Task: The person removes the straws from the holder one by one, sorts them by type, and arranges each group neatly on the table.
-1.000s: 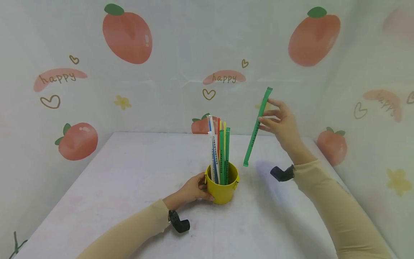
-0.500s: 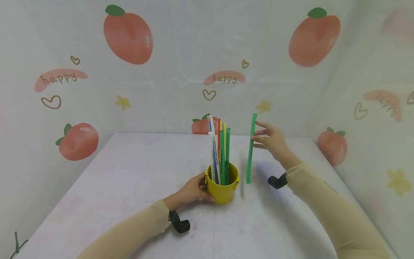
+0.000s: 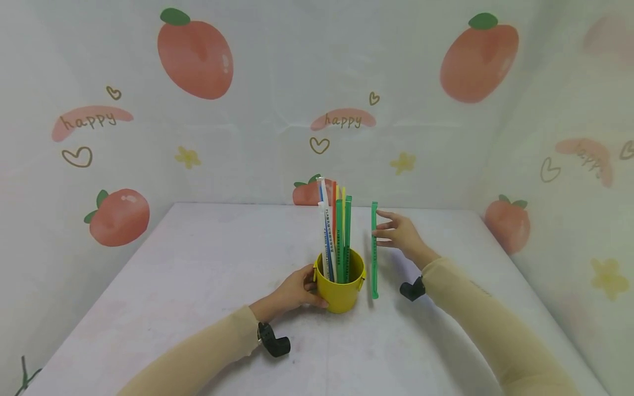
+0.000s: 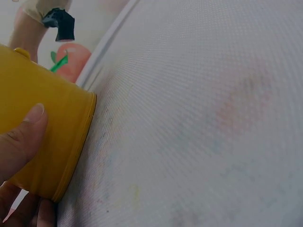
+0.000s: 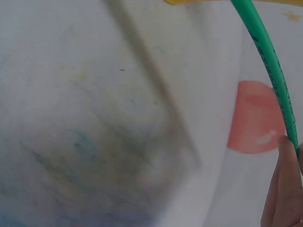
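Observation:
A small yellow bucket (image 3: 338, 297) stands upright on the table, with my left hand (image 3: 293, 289) gripping its left side. In the left wrist view the thumb (image 4: 28, 137) lies on the bucket's wall and the other fingers curl beneath. Several wrapped straws lean inside the bucket: white ones (image 3: 327, 236), green ones (image 3: 340, 236), plus red and yellow ones behind. My right hand (image 3: 403, 234) pinches a green wrapped straw (image 3: 374, 258) near its upper part, holding it nearly vertical just right of the bucket. Printed dark characters run along that straw in the right wrist view.
The white table (image 3: 223, 253) extends around the bucket. Behind it hangs a pale curtain (image 3: 272, 66) printed with peaches, hearts and the word happy. Black wrist cameras sit at both cuffs, and a thin green object (image 3: 27, 374) shows at the lower left edge.
My right hand has come down and to the left with the green straw, which has turned from slanted to nearly upright beside the bucket. My left hand and the bucket have stayed put.

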The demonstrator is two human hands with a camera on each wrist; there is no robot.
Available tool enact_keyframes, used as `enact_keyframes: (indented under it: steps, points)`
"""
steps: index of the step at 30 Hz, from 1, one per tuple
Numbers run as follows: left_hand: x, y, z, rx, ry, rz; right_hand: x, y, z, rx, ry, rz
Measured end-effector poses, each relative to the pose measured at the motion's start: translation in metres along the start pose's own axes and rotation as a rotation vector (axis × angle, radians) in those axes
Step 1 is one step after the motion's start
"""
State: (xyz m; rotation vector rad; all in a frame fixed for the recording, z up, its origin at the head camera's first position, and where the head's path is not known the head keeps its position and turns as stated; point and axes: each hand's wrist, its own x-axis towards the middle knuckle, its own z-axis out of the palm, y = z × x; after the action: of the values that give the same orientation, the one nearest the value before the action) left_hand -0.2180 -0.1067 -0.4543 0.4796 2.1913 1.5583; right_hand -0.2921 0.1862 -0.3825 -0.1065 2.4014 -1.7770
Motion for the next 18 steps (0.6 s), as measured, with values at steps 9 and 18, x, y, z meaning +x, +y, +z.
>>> enact_keyframes:
  steps: [9, 18]
  points:
    - [0.001, -0.002, 0.000, -0.001, 0.003, 0.007, 0.011, 0.025, 0.015, -0.013, -0.022, 0.133]
    - [0.001, -0.002, 0.000, -0.006, 0.001, 0.008, 0.016, 0.036, 0.026, -0.093, -0.049, 0.210]
